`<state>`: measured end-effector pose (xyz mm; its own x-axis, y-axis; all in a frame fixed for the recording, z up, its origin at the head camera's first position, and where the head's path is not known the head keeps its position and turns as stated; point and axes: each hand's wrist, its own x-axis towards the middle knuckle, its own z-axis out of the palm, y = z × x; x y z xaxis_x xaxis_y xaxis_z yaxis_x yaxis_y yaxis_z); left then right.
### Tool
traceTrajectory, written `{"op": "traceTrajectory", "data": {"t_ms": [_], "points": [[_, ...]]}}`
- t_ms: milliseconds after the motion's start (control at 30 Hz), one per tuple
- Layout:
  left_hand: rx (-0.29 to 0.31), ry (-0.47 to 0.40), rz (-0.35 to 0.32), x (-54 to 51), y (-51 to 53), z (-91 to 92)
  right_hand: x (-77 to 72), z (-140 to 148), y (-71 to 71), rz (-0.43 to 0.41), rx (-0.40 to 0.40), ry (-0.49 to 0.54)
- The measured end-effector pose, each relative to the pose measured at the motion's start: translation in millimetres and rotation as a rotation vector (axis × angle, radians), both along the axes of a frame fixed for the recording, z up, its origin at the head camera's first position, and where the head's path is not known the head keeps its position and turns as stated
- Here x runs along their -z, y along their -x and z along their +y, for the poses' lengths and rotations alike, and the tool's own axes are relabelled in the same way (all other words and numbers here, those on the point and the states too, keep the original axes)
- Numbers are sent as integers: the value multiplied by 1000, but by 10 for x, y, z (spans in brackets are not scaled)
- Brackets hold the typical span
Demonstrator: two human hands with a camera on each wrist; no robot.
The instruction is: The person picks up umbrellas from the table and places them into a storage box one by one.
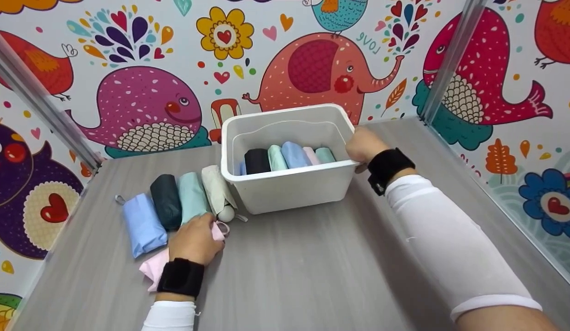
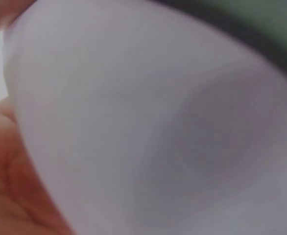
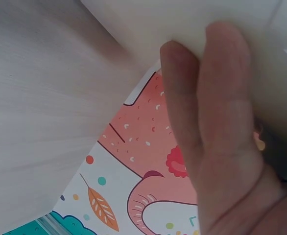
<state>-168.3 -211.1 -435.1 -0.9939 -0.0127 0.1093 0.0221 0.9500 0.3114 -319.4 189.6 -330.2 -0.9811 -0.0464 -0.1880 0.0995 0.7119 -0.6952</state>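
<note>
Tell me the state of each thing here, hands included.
Pink umbrella: folded, held
Blue umbrella: folded, lying
Dark umbrella: folded, lying
Mint umbrella: folded, lying
Beige umbrella: folded, lying
White bin: open-topped, partly filled
Binned bundles: side by side
Left hand: gripping pink umbrella
Right hand: gripping white bin

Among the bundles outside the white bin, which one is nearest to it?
The cream bundle, beside the bin; the mint bundle, dark bundle and blue bundle lie farther left, and the pink bundle is in the left grip.
</note>
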Motion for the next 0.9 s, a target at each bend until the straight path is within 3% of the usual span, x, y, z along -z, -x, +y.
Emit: {"op": "traceTrajectory", "data": {"t_ms": [233, 600, 767, 900], "points": [[-9, -31, 84, -63, 21, 60, 1, 8, 7, 9, -3, -9], [-59, -152, 170, -217, -41, 173, 30, -18, 9, -6, 2, -7], [-76, -219, 211, -325, -74, 223, 25, -18, 9, -11, 1, -3], [-80, -266, 208, -431, -98, 274, 17, 2, -3, -7, 5, 2]]}}
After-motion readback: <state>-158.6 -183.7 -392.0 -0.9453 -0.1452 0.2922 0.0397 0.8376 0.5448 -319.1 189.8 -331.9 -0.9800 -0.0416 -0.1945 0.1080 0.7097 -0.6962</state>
